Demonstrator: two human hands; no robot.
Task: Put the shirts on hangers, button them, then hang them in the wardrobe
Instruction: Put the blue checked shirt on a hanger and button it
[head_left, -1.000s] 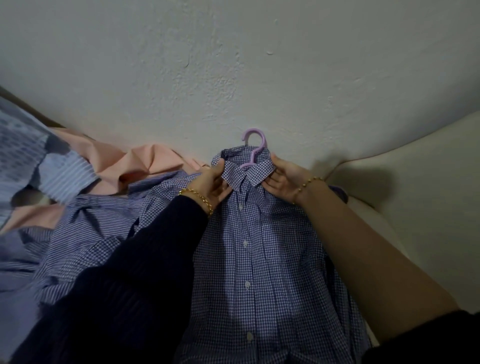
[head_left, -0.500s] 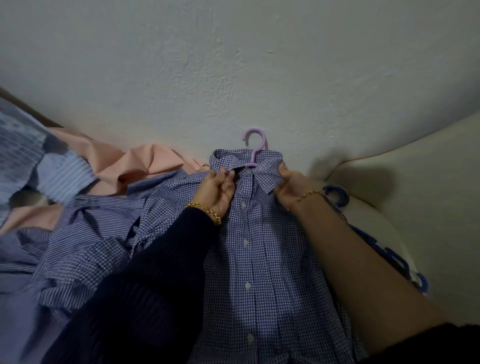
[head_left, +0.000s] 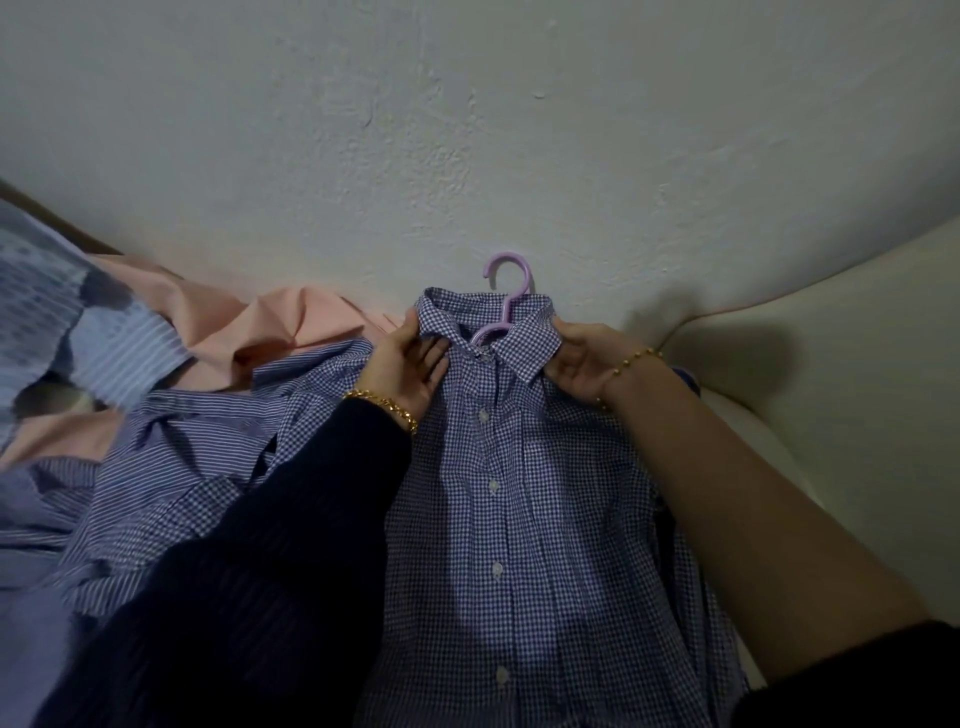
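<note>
A blue-and-white checked shirt lies front up before me, buttoned down its placket, with white buttons showing. A lilac plastic hanger sits inside it; its hook sticks out above the collar against the wall. My left hand holds the left collar wing, thumb on top at the collar's edge. My right hand holds the right collar wing, fingers tucked under the cloth. Both wrists wear gold bracelets. The hanger's shoulders are hidden under the shirt.
A pile of other shirts lies to the left: a blue striped one, a peach one and a pale striped one. A white wall rises right behind. A cream cushioned surface lies to the right.
Both hands have slid outward along the collar, from the top button area to the two collar wings. The collar now lies spread flat. The blue hangers seen at right are hidden again.
</note>
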